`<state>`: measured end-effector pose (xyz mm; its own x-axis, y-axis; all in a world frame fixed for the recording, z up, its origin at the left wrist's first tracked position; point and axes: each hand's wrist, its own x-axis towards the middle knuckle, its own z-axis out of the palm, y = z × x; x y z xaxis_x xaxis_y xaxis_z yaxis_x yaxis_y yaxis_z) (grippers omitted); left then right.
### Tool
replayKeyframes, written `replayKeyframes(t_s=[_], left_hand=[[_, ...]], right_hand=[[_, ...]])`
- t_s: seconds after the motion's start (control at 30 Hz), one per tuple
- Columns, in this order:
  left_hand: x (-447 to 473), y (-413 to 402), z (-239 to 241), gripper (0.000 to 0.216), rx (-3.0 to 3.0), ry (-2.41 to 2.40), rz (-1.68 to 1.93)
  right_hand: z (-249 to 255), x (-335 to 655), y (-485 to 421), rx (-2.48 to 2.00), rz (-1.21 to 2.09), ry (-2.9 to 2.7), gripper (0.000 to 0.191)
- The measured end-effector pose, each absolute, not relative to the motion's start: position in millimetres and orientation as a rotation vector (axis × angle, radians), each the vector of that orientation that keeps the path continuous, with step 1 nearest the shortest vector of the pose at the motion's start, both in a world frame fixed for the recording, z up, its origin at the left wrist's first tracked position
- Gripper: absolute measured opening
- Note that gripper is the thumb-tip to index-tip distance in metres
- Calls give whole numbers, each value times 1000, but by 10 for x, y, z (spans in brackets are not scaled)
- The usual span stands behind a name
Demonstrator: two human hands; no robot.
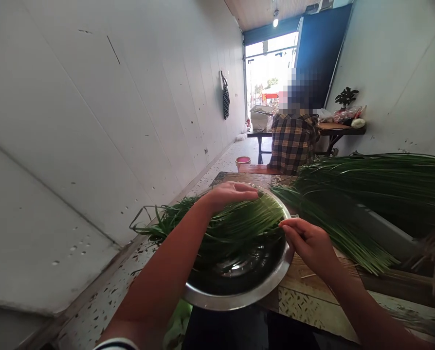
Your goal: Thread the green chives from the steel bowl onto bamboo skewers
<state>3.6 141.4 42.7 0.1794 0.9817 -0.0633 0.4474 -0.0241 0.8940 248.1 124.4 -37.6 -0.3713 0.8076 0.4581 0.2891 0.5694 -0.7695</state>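
A wide metal bowl (235, 302) holds a bunch of long green garlic chives (246, 218), pale ends toward the right and leaves hanging over the left rim. My left hand (235, 192) lies across the top of the bunch at the far side, fingers stretched out; its underside is hidden. At the bowl's right rim, beside the pale ends, my right hand (308, 240) is closed in a pinch. What sits between its fingertips is too small to make out.
More long chives (371, 180) are heaped at the right, over a grey container edge (389, 223). The bowl rests at the edge of a wooden-patterned table (305, 306). Ahead sits a person in a plaid shirt (294, 141), near a pink-topped bucket (243, 160). A white wall (93, 121) runs along the left.
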Motion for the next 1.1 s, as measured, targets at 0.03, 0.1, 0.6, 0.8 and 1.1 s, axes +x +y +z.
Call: replayKeyframes(t_s=[0.03,0.1,0.6,0.8,1.1], left_hand=[[26,1413,360,42,1564,1341,770],[72,1399,254,39,1499,1273,743],[256,1369,249,39,1208,1106,800],[290,1383,227,36,1288,1144,745],[322,1432,189,44,1254,1061,821]], right_hand=[[-389,2480,1240,-878,709,-1931,24],[-415,2479,1245,-882,644,-1933,23],[-329,2532,1209,-923,789,-2083,34],[-362,2513,1223,-893,728,-2031,30],[-330,2460,1270,-891,647,-2032,29]])
